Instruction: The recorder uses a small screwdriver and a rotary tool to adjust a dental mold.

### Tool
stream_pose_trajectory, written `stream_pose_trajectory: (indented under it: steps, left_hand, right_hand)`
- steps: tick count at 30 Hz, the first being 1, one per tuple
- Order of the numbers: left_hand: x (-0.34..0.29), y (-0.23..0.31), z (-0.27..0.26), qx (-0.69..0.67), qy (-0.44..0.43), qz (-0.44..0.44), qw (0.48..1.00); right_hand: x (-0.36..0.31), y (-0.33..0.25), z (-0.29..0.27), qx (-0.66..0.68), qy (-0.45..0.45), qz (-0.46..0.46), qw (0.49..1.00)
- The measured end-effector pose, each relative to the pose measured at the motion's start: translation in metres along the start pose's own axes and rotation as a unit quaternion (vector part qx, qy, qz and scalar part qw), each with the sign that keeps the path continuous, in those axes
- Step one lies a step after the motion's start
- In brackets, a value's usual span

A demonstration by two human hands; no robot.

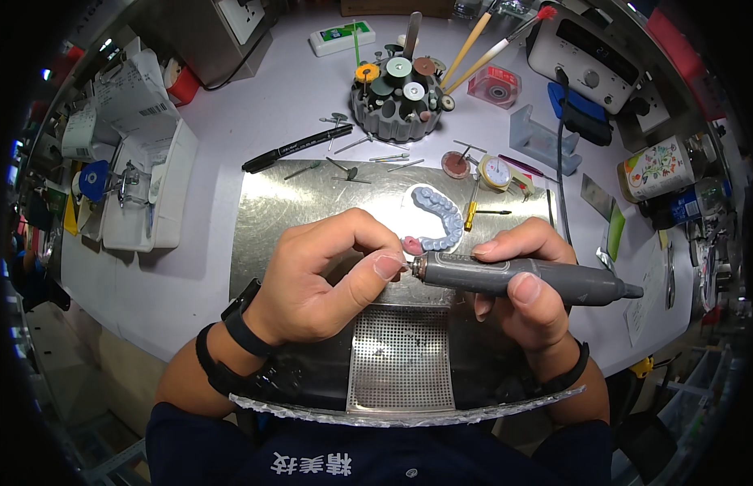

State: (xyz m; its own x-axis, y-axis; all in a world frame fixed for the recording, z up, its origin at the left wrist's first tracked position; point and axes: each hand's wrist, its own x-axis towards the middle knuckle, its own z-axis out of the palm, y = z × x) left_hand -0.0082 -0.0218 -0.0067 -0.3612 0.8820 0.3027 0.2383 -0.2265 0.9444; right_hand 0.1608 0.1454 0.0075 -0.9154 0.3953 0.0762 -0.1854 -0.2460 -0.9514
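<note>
My right hand (pixel 545 326) grips a dark grey rotary handpiece (pixel 514 277), its nose pointing left and its tapered tail to the right. The thumb and fingers of my left hand (pixel 316 279) are pinched together right at the metal nose of the handpiece. Whatever small piece lies between those fingertips is mostly hidden. Just beyond the nose lies a dental model (pixel 453 220), a horseshoe arch of grey-blue teeth on a pale base, with a pink part (pixel 411 245) at its near left end. The model rests on a shiny metal plate (pixel 283 215).
A perforated metal grate (pixel 401 356) sits at the bench's near edge. Behind the plate stand a round bur holder (pixel 393 121), a black marker (pixel 295 148), loose burs and a dial gauge (pixel 495 172). A white bin (pixel 170 186) is left; a control box (pixel 587 57) with its cord, right.
</note>
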Motion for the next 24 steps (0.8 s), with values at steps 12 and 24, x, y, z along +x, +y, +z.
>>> stream_pose_trajectory:
  steps: [12,24]
  left_hand:
    - [0.002,0.009,-0.003,0.047,-0.027,-0.016,0.998]
    - [0.005,0.011,0.001,0.039,-0.021,0.027,0.999]
  right_hand:
    - [0.000,0.001,0.001,0.013,0.006,-0.004,1.000]
    - [0.001,-0.001,0.000,0.007,-0.014,-0.004,1.000]
